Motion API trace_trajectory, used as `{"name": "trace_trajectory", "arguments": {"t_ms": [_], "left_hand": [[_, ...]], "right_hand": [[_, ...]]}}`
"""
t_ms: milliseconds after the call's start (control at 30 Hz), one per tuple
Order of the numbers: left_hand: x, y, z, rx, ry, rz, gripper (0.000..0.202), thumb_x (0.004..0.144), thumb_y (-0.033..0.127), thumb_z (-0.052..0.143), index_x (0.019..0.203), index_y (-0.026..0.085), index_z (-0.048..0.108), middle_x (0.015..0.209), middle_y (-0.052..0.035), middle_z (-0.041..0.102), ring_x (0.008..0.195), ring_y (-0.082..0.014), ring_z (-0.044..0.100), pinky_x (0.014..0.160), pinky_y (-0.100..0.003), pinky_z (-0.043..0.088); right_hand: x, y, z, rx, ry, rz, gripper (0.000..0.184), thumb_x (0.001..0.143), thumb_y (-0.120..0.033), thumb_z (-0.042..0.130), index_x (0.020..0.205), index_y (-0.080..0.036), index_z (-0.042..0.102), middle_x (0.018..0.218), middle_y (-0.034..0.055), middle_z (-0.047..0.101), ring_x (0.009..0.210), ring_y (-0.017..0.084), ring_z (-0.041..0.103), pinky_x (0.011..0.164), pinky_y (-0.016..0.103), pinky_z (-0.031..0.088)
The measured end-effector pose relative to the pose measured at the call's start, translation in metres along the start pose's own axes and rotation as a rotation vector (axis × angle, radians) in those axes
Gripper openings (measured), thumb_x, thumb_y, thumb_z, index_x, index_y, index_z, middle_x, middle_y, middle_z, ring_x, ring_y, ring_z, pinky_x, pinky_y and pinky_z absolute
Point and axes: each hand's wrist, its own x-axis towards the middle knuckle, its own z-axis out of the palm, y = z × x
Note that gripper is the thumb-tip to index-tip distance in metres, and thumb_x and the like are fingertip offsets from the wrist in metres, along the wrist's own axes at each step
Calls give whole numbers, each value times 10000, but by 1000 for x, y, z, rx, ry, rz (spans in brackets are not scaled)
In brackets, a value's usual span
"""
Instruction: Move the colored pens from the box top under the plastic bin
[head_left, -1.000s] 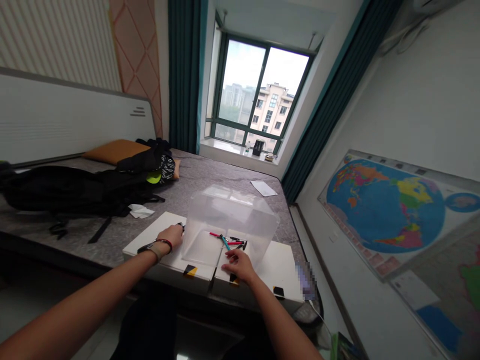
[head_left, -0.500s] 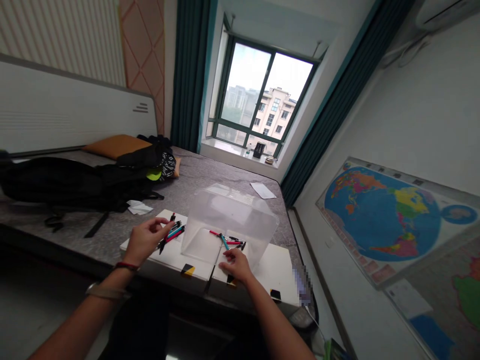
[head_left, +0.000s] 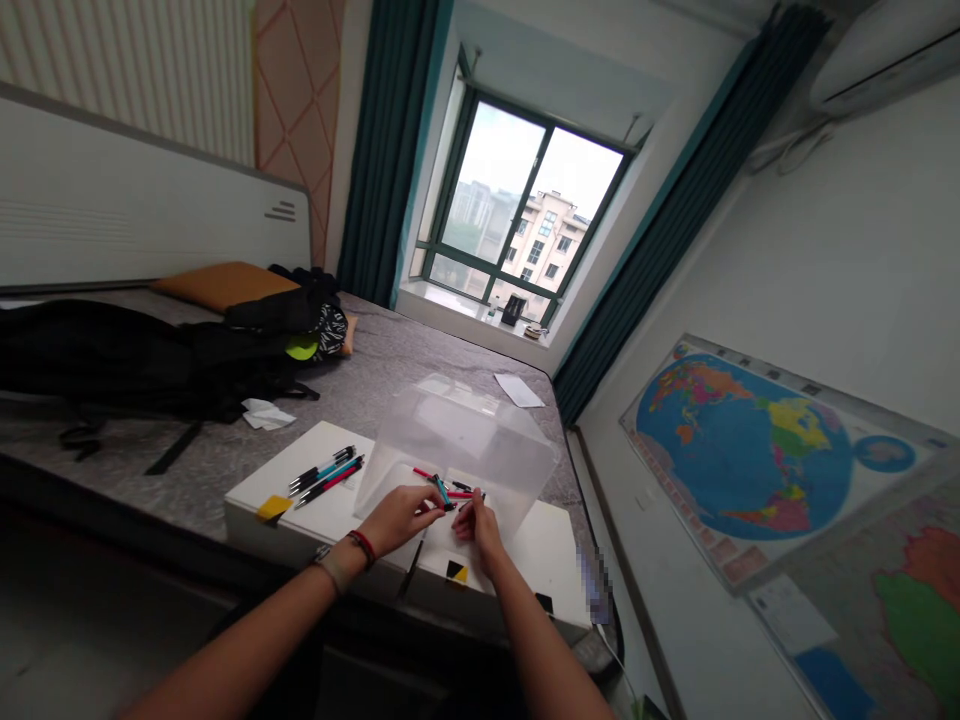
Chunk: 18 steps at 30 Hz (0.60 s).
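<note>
My left hand (head_left: 409,515) is closed in a pinch at the near end of a teal pen (head_left: 442,489), in front of the clear plastic bin (head_left: 480,430). Close on its right, my right hand (head_left: 478,525) has its fingers curled together by the loose pens; what they hold is hidden. Red and black pens (head_left: 461,493) lie crossed at the bin's mouth, partly behind the fingers. To the left, several pens (head_left: 326,477) in black, blue and red lie side by side on the white box top (head_left: 255,480).
The white boxes stand at the edge of a grey-covered bed (head_left: 420,345). A black bag (head_left: 150,360), crumpled tissue (head_left: 268,414) and orange cushion (head_left: 221,287) lie left. A paper sheet (head_left: 519,390) rests behind the bin. A world map (head_left: 750,435) hangs on the right wall.
My left hand has moved right, from the pen row to the loose pens, leaving the row lying on the box. My right hand has shifted slightly, its fingers now pointing up.
</note>
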Motion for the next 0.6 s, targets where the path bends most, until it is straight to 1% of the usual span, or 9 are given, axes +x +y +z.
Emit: {"name": "trace_trajectory", "arguments": {"t_ms": [67,100,167,233,267,333,433,533,600], "left_hand": [[9,-10,8,77,-74,-25,191,882,378,569,910,214,664,835,-15,698,752,-145,646,706,-241,477],[13,-14,12,128,-92,-18,187,885,372,567,906,214,665,837,-16,698,758,-148,645,710,-242,472],[16,-19,20,223,-94,25,180,907,345,535,922,217,661,881,-26,694,818,-159,642,746,-251,469],[15,-22,28,295,-66,94,190,937,301,481,984,221,646,940,-40,677,896,-170,627,794,-266,467],[14,-24,31,323,-46,124,204,948,274,453,1028,224,634,965,-47,664,925,-174,617,816,-276,465],[8,-27,38,372,-10,163,240,954,220,420,1106,230,605,999,-57,641,951,-180,597,847,-300,459],[0,-33,45,439,5,170,274,934,162,424,1144,234,585,1014,-63,624,949,-196,581,855,-331,450],[-4,-35,47,491,2,152,305,911,120,425,1156,228,570,1014,-67,619,958,-212,568,852,-351,447],[-6,-34,48,509,11,138,350,890,84,411,1183,223,545,1028,-71,614,975,-217,560,863,-362,444]], "right_hand": [[0,1,-1,-66,23,-19,699,837,-784,253,507,-197,443,460,31,507,396,108,419,435,235,334],[0,2,-2,-123,28,-42,687,848,-768,260,484,-207,415,425,15,462,386,106,391,434,237,320],[0,3,-2,-242,22,-99,659,851,-735,336,461,-210,422,406,1,424,399,110,384,457,242,326],[1,4,-2,-308,7,-144,631,841,-705,407,458,-206,456,419,1,433,423,116,402,482,245,340],[1,5,-2,-312,4,-150,627,843,-701,407,463,-206,465,427,3,443,431,119,411,488,246,344],[2,5,-2,-295,16,-129,646,861,-710,344,475,-206,465,441,11,463,439,123,426,492,248,351],[2,2,0,-275,26,-96,676,870,-729,271,501,-200,473,462,20,494,440,121,438,494,247,355],[1,-2,3,-295,9,-101,678,847,-750,314,520,-187,503,468,16,502,433,113,428,484,241,342],[-1,-3,5,-317,-1,-87,689,836,-767,309,537,-183,517,471,12,506,421,110,418,469,238,330]]}}
